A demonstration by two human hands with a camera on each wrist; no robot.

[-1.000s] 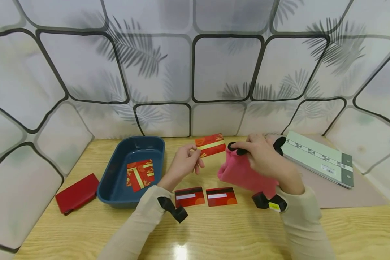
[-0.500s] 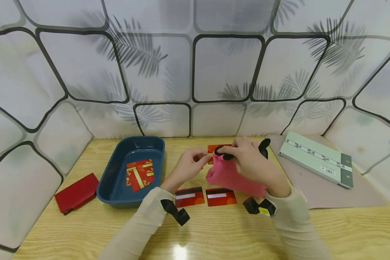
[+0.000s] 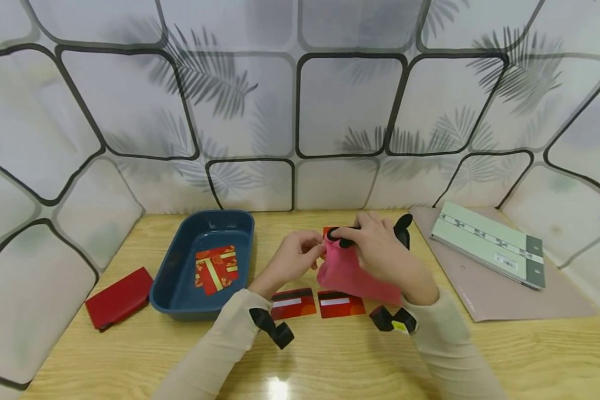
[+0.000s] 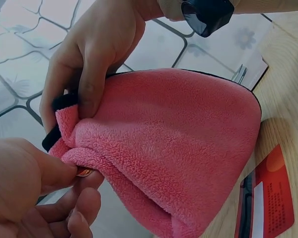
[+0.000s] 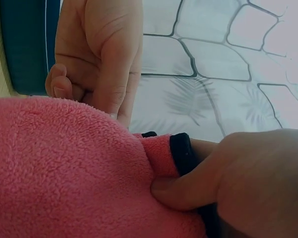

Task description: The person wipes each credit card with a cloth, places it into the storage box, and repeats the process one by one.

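Observation:
In the head view my left hand [image 3: 291,260] pinches the edge of a red and gold card [image 3: 327,230]. Mostly covered, that card shows only a small corner [image 4: 84,171] by the left thumb in the left wrist view. My right hand [image 3: 384,253] grips a folded pink plush cloth [image 3: 347,272] with black edging, its thumb pressing the fold. The cloth lies against the card, close to the left fingertips. Below the hands, two red cards with dark stripes, a left one [image 3: 294,304] and a right one [image 3: 342,304], lie face down on the wooden table.
A blue tray [image 3: 200,243] left of my hands holds several red and gold cards [image 3: 215,272]. Beside it lies a red wallet-like case [image 3: 119,298]. At right, a pale green notebook [image 3: 490,244] rests on a pinkish sheet [image 3: 472,283]. A patterned backdrop stands behind.
The right hand has moved left with the pink cloth, bringing it over the card. The left hand has shifted slightly right, and the card is now mostly hidden.

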